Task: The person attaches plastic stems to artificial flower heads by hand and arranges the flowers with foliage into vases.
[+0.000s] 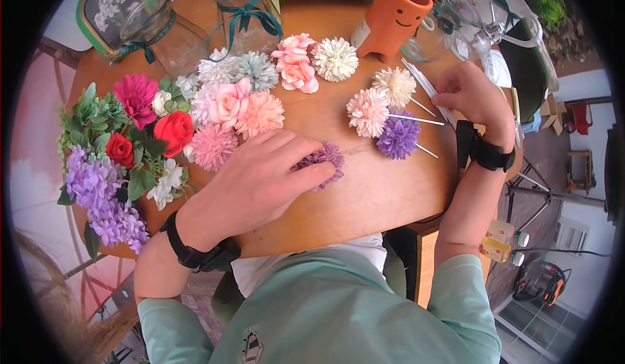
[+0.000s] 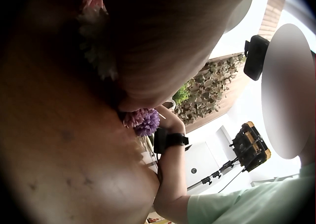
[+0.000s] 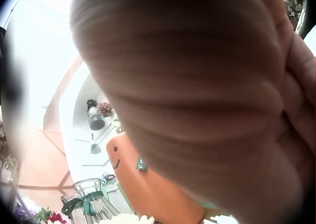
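My left hand (image 1: 257,178) holds a dusty-purple pompom flower head (image 1: 331,166) low over the table's near middle, thumb on the near side and fingers over the far side. At the right, my right hand (image 1: 478,97) bends its thumb and fingers at a bundle of thin white sticks (image 1: 422,81); the fingertips partly cover them, and I cannot tell whether one is pinched. Between the hands lie a cream pompom flower (image 1: 394,87), a pale pink one (image 1: 366,113) and a violet one (image 1: 398,136), with white stick stems pointing right.
Loose pink, peach and white flower heads (image 1: 259,114) lie beyond my left hand. Red roses (image 1: 174,134) and lilac blossoms (image 1: 94,182) cover the left side. Glass vases with green ribbons (image 1: 246,19), an orange smiling pot (image 1: 394,19) and a green-framed picture (image 1: 111,9) stand at the back.
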Motion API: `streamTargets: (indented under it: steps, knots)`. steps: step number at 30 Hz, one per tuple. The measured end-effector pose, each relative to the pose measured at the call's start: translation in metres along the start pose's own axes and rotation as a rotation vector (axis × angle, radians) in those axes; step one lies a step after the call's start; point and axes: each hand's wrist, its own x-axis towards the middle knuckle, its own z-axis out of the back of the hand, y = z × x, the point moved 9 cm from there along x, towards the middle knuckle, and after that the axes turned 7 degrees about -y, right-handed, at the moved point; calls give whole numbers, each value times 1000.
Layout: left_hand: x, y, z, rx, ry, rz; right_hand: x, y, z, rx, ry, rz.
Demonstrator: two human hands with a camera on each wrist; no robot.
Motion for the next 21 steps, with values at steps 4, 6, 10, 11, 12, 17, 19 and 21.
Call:
streamTargets:
  steps: [4,6,10,11,12,17,19,21]
  knots:
    - [-1,0,1,2,-3,-1,-2,-4,4,17,-23,-1]
    - [-1,1,0,1,-2,-2,-3,-3,5,49,-24,-10]
    - [-1,3,2,21,-16,11,-9,-6,7,91,-3,-72]
    - [-2,5,3,27,-39,12,-9,-6,8,104,-17,-53]
    - [-2,7,5,33,-61,13,-8,-9,8,105,-17,-53]
    - [1,11,13,-39,-165,46,-12,-2,11,41,-40,2]
    - [0,11,16,-56,-185,53,-13,1,15,-15,-62,12]
    - [0,12,20,-81,-212,82,-17,4,19,-71,-85,23]
